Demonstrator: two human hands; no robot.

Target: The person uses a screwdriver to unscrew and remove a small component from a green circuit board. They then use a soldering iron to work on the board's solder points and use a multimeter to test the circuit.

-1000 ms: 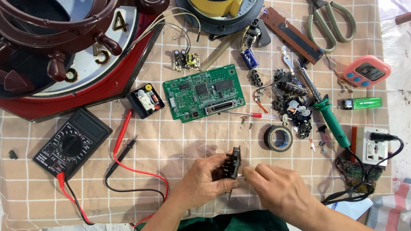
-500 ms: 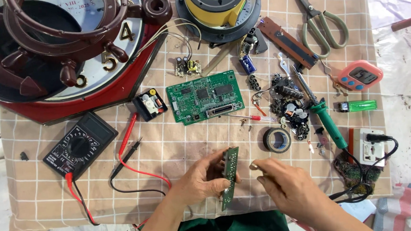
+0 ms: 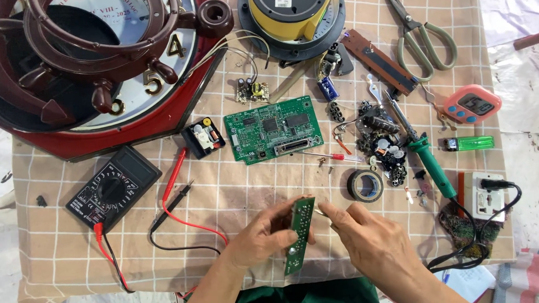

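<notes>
My left hand (image 3: 262,238) grips a narrow green circuit board (image 3: 300,235), held on edge just above the checked cloth near the front of the table. My right hand (image 3: 370,241) is pinched on a small pale part at the board's upper right edge, too small to identify. A larger green circuit board (image 3: 273,129) lies flat in the middle of the cloth, beyond both hands.
A black multimeter (image 3: 112,187) with red and black probe leads lies left. A green-handled soldering iron (image 3: 426,157), tape roll (image 3: 365,185), loose components, scissors (image 3: 421,37), pink timer (image 3: 472,104), green lighter and white power socket (image 3: 484,195) are right. A red clock case (image 3: 84,68) fills the back left.
The narrow board has turned from a dark edge-on view to show its green face, and both hands have shifted slightly right and closer together at its top edge.
</notes>
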